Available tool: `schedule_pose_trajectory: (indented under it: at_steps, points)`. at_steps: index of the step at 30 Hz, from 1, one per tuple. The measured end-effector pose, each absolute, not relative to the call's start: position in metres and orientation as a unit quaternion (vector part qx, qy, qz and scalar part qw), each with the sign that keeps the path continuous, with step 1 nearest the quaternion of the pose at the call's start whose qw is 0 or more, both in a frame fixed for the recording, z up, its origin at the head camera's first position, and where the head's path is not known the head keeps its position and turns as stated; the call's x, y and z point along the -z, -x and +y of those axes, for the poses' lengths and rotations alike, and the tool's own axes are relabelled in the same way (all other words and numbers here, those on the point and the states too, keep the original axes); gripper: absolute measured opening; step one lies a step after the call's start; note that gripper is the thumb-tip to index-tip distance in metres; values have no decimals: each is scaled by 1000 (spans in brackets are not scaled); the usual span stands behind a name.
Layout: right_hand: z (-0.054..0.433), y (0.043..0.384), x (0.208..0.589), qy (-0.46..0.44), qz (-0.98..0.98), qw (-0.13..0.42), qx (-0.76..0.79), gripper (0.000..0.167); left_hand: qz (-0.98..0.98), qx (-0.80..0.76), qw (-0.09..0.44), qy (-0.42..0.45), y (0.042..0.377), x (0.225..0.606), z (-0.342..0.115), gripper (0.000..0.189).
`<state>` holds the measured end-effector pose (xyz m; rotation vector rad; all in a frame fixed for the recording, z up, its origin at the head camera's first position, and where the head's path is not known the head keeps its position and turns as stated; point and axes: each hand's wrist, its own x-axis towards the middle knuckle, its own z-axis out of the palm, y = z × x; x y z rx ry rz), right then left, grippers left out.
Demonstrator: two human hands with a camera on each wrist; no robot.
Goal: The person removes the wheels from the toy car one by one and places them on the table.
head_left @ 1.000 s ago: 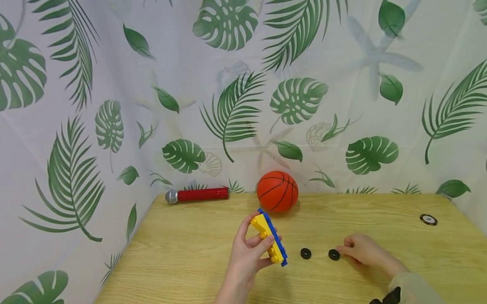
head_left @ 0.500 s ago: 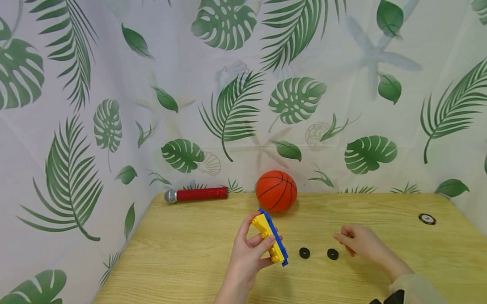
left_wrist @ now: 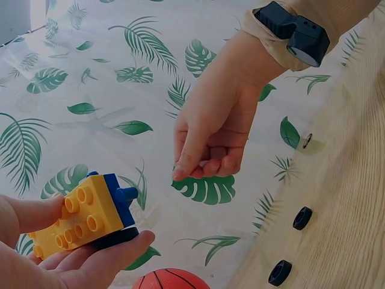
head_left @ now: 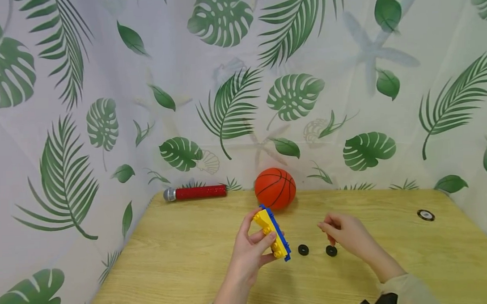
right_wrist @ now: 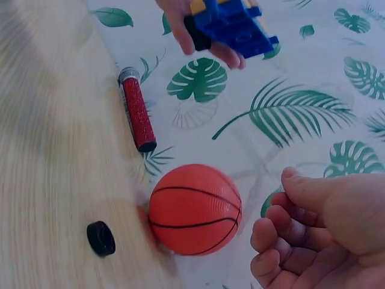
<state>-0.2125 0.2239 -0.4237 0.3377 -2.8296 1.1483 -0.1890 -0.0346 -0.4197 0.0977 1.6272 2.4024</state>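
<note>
Text: the black-rimmed disc (head_left: 425,215) at the desk's right side had marks on its pale centre, too small to read.

Main item: a yellow-and-blue toy brick vehicle (head_left: 278,232), held in the left hand (head_left: 248,252), tilted, raised above the desk (head_left: 183,261), in front of the basketball in the head view. Yellow upper body with rounded studs and a sloped end; blue base along 1 side, with a blue peg (left_wrist: 126,194) sticking out near 1 end in the left wrist view. A black wheel-like piece (left_wrist: 114,239) sat between the toy and the left fingers; could not tell if it was fitted on.

Left hand pinched the toy, thumb on the studded face, fingers behind and under. Right hand (head_left: 348,236) was in the air, fingers loosely curled, thumb tip slightly apart from the forefinger in the right wrist view. It overlapped the edge of 1 black ring wheel (head_left: 331,253) in the head view, but the left wrist view put it well above. Another black ring wheel (head_left: 303,253) lay flat just to the left, the 2 apart.

Back of desk: orange basketball (head_left: 275,187); red microphone (head_left: 200,192) with silver head, on its side. Behind: white leaf-print cloth (head_left: 176,60). Sleeve (head_left: 409,289) beige, black device (left_wrist: 295,31) on right wrist.
</note>
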Motion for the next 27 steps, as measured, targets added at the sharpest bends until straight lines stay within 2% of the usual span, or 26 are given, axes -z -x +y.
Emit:
schedule_pose_trajectory:
  at_steps: [8,13,22,27]
  points:
    - [200,202,412,-151,-895,48,-417,14,562,-819,116,-32,190,419,-35,61]
    - [184,195,406,-187,-885,53,-423,10,563,-818,113,-39,191,420,-34,61]
    - [162,187,407,-240,-865,34,-439,21,561,-819,113,-42,186,419,-34,62]
    - [153,184,409,-234,-859,30,-454,26,557,-822,108,-46,187,418,-32,61]
